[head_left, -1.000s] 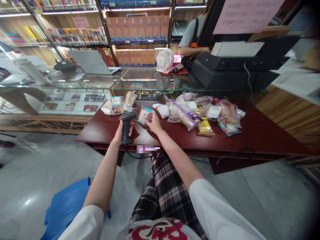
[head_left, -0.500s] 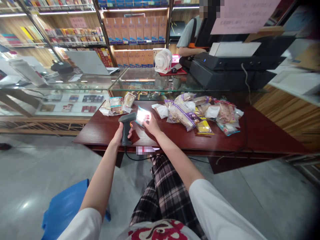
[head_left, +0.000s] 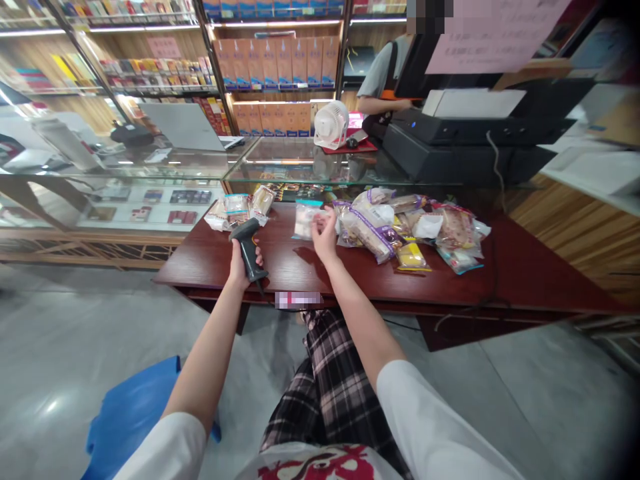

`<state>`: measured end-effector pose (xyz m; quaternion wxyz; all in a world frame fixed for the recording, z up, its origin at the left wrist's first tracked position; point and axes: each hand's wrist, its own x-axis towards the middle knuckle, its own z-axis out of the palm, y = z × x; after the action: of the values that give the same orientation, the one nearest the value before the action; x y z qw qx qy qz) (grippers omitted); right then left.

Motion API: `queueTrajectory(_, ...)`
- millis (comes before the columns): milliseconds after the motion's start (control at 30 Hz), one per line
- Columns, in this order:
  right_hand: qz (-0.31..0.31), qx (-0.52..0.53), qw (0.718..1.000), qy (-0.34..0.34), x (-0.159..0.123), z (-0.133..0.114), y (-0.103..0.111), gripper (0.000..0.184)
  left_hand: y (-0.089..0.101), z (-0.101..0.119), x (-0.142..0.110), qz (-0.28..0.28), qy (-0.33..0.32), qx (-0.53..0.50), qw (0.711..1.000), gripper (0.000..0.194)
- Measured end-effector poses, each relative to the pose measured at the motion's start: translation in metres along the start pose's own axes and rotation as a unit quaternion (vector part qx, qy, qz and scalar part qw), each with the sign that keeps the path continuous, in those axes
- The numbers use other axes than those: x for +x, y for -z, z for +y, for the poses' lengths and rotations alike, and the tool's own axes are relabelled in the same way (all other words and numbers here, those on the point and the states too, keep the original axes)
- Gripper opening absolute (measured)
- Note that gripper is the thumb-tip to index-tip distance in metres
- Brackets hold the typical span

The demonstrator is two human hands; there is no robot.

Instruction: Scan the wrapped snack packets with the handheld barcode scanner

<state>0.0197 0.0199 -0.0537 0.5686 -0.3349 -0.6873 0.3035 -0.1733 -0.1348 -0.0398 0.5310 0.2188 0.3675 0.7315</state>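
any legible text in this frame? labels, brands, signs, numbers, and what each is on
Nothing reads clearly enough to quote.
Pink sign hanging at top right: lines of print, blurred.
Orange boxes on the shelf: markings too small.
Pink shelf card: blurred.
Wrapped snack packet in the right hand: print too small.
Barcode scanner in the left hand: no visible label.

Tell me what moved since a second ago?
The right hand lifted the snack packet up and rightward, away from the scanner. The left hand tilted the scanner back, and its light went off. Both grips stayed shut. The snack piles stayed put.
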Motion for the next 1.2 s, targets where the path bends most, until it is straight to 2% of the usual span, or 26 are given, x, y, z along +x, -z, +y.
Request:
queueTrajectory(100,0.041,-0.109,0.993,-0.009,0.03,-0.006,0.031,0.06,-0.002,0.002,0.001,0.042,-0.02,-0.043,0.998,0.067)
queueTrajectory(233,0.079,-0.312,0.947,-0.004,0.051,-0.019,0.063,0.058,0.0,0.002,0.002,0.057,-0.031,-0.073,0.995,0.066)
queueTrajectory(300,0.005,-0.368,0.929,0.039,0.045,-0.022,0.067,0.054,0.0,0.002,0.001,0.059,-0.036,-0.079,0.994,0.065)
queueTrajectory(400,-0.203,-0.399,0.888,0.104,0.028,-0.016,0.063,0.046,-0.001,0.003,-0.001,0.072,-0.044,-0.088,0.993,0.065)
queueTrajectory(433,-0.229,-0.41,0.877,0.104,0.023,-0.012,0.061,0.047,-0.001,0.004,-0.002,0.077,-0.046,-0.095,0.992,0.065)
queueTrajectory(500,-0.214,-0.435,0.87,0.087,0.022,-0.006,0.057,0.043,-0.001,0.006,-0.004,0.081,-0.049,-0.116,0.989,0.064)
queueTrajectory(600,-0.148,-0.461,0.874,0.052,0.032,-0.007,0.047,0.035,0.002,0.009,-0.007,0.085,-0.046,-0.165,0.981,0.063)
queueTrajectory(667,-0.128,-0.457,0.878,0.061,0.04,-0.014,0.034,0.035,0.004,0.011,-0.007,0.087,-0.042,-0.195,0.976,0.063)
queueTrajectory(733,-0.142,-0.428,0.888,0.094,0.045,-0.021,0.013,0.04,0.006,0.012,-0.007,0.086,-0.041,-0.214,0.972,0.063)
queueTrajectory(800,-0.193,-0.378,0.898,0.114,0.046,-0.023,-0.015,0.044,0.006,0.012,-0.007,0.09,-0.042,-0.228,0.969,0.064)
queueTrajectory(867,-0.259,-0.325,0.904,0.101,0.045,-0.021,-0.048,0.049,0.005,0.012,-0.007,0.101,-0.04,-0.238,0.965,0.064)
queueTrajectory(1000,-0.35,-0.253,0.898,0.082,0.043,-0.013,-0.113,0.068,0.002,0.011,-0.006,0.112,-0.037,-0.233,0.965,0.061)
queueTrajectory(1100,-0.358,-0.248,0.898,0.065,0.041,-0.01,-0.149,0.074,0.002,0.01,-0.005,0.11,-0.034,-0.249,0.962,0.06)
queueTrajectory(1200,-0.341,-0.278,0.897,0.047,0.037,-0.009,-0.164,0.069,0.006,0.007,-0.004,0.1,-0.04,-0.252,0.962,0.058)
